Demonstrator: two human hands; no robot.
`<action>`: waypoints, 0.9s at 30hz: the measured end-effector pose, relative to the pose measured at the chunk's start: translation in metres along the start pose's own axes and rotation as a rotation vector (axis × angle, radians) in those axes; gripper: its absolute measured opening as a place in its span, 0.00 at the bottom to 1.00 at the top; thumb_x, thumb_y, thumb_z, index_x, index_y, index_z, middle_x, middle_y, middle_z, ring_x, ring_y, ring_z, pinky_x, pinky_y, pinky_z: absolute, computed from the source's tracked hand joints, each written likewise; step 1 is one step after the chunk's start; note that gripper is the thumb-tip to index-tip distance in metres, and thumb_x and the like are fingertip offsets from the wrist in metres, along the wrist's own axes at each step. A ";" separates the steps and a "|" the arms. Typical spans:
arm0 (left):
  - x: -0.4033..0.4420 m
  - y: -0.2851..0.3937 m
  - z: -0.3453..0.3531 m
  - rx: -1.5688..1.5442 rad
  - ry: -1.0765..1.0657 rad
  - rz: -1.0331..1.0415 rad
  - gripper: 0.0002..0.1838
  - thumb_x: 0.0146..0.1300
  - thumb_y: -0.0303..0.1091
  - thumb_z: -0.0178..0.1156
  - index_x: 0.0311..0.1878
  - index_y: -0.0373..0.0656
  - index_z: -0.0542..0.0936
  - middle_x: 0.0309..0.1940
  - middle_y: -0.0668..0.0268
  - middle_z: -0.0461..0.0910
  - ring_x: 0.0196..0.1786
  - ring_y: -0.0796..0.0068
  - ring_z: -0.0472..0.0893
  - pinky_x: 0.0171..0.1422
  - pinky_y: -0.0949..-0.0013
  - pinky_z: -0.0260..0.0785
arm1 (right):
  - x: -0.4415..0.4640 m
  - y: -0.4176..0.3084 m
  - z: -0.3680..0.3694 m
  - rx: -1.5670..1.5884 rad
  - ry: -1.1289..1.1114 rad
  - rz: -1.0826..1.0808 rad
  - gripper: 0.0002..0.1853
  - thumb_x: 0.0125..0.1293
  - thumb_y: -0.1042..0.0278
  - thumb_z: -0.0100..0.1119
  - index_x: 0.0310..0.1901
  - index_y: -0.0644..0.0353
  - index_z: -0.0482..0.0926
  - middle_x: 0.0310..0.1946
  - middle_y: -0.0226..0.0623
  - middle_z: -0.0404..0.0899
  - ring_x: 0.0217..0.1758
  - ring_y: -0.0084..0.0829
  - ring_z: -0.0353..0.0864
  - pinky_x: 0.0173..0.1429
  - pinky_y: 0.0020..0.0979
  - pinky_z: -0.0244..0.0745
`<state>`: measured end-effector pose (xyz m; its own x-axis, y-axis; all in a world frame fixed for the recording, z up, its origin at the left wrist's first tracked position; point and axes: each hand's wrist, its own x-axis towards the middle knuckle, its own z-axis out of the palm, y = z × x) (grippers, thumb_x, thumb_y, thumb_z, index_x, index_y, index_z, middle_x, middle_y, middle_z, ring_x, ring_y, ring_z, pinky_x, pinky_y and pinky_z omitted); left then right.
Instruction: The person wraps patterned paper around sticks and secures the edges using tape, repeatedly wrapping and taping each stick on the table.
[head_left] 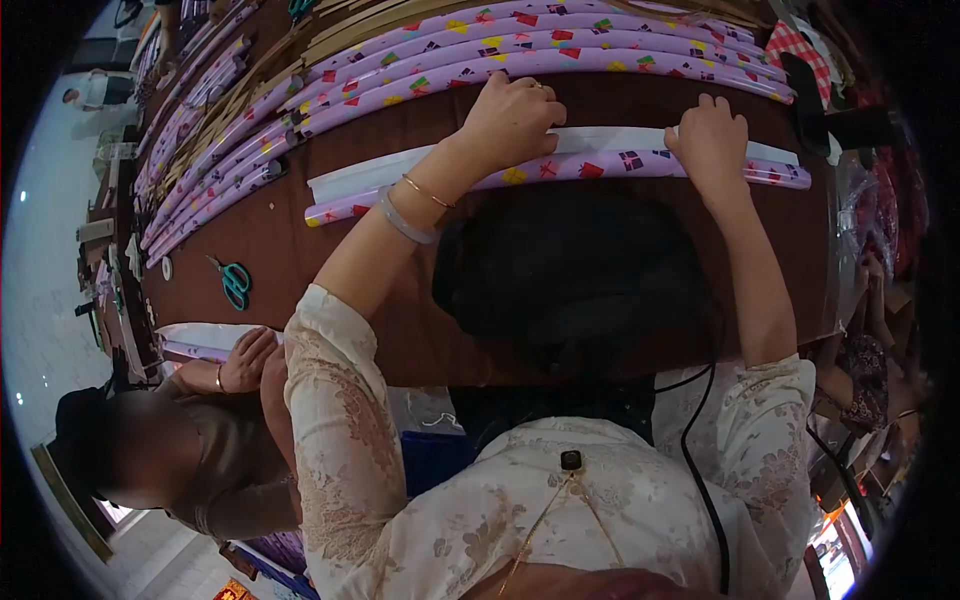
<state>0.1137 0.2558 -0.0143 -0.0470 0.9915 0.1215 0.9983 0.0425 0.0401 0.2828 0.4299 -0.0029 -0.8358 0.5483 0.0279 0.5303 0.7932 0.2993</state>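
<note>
A long roll of lilac wrapping paper (pixel 590 171) with coloured gift prints lies across the brown table, its white underside showing as a flap along the far edge. My left hand (pixel 512 120) is bent over the flap near the roll's middle, fingers curled and closed on the paper, their tips partly hidden. Closer to the roll's right end, my right hand (pixel 710 140) has its fingers curled and its thumb at the flap's edge. Both forearms reach over the near side of the roll.
Several finished patterned rolls (pixel 440 80) lie along the far side of the brown table (pixel 370 270). Teal-handled scissors (pixel 236 284) and a small tape ring (pixel 167 268) are at the left. A co-worker (pixel 200 450) handles another sheet at lower left. Another person's arm (pixel 875 310) shows at right.
</note>
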 end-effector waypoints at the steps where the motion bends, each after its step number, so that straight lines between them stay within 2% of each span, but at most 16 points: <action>1: 0.000 0.000 0.001 -0.002 0.012 0.002 0.09 0.47 0.39 0.63 0.33 0.52 0.81 0.35 0.73 0.78 0.42 0.73 0.76 0.43 0.64 0.62 | 0.000 0.000 0.000 -0.001 0.000 -0.001 0.13 0.48 0.58 0.61 0.29 0.60 0.82 0.33 0.35 0.75 0.42 0.34 0.72 0.40 0.37 0.67; 9: -0.003 -0.002 0.005 -0.062 0.048 -0.001 0.08 0.49 0.38 0.62 0.34 0.53 0.81 0.35 0.73 0.78 0.42 0.74 0.76 0.43 0.64 0.61 | 0.000 0.001 0.004 0.006 0.079 -0.016 0.12 0.47 0.59 0.61 0.27 0.60 0.82 0.31 0.35 0.75 0.40 0.34 0.72 0.38 0.37 0.67; 15: -0.004 -0.009 0.008 -0.066 0.091 0.130 0.15 0.53 0.31 0.58 0.45 0.58 0.79 0.35 0.74 0.76 0.43 0.76 0.75 0.43 0.67 0.62 | 0.000 0.000 0.002 -0.008 0.041 -0.013 0.12 0.48 0.59 0.60 0.27 0.60 0.82 0.31 0.35 0.75 0.41 0.34 0.72 0.38 0.37 0.67; 17: -0.004 -0.010 0.009 0.020 0.119 0.258 0.18 0.52 0.30 0.57 0.48 0.59 0.78 0.35 0.74 0.75 0.42 0.75 0.74 0.44 0.67 0.62 | 0.000 0.000 0.002 -0.006 0.035 -0.010 0.12 0.48 0.59 0.60 0.27 0.60 0.82 0.31 0.35 0.75 0.41 0.34 0.72 0.38 0.37 0.67; 27: -0.001 -0.008 0.004 0.028 0.051 0.315 0.18 0.54 0.31 0.55 0.48 0.62 0.78 0.35 0.73 0.73 0.42 0.74 0.74 0.44 0.66 0.64 | 0.001 0.000 0.002 -0.013 0.038 -0.004 0.15 0.47 0.57 0.61 0.26 0.62 0.81 0.32 0.36 0.75 0.42 0.33 0.73 0.38 0.36 0.70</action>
<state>0.1064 0.2554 -0.0190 0.2631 0.9491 0.1732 0.9647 -0.2612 -0.0344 0.2824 0.4307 -0.0045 -0.8427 0.5347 0.0631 0.5256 0.7915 0.3118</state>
